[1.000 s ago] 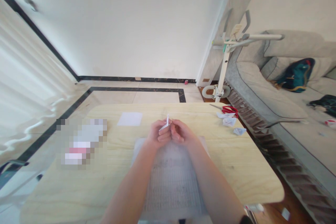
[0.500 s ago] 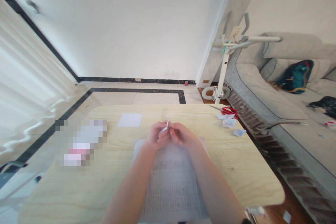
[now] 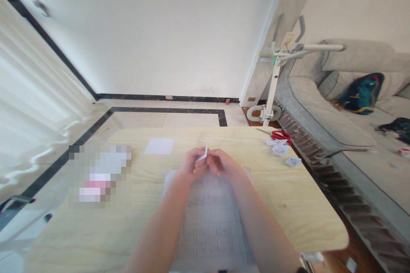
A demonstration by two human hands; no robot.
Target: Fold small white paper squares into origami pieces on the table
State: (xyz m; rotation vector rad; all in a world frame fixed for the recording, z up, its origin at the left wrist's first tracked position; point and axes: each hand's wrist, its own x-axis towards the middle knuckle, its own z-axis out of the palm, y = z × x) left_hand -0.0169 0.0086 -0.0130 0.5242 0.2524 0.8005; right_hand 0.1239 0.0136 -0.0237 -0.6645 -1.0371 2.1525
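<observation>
Folded paper [image 3: 204, 155] is at the centre of my view, up off the table [image 3: 141, 222], tip pointing to about 12 o'clock. Tip shows a bit higher above the fingers than half a second ago; I read that as a small re-angle in the grip, not a release. Left hand [image 3: 193, 166]: fingers curled closed on the paper. Right hand [image 3: 226, 163]: fingers bent in, fingertips pinched at its right edge; exact finger contact too blurred for me to tell. From the hands: printed sheet [image 3: 209, 222] at 6 o'clock, flat white sheet [image 3: 159, 146] near 10, scissors [image 3: 282, 137] between 2 and 3, crumpled papers [image 3: 280, 150] near 3, beside the scissors.
</observation>
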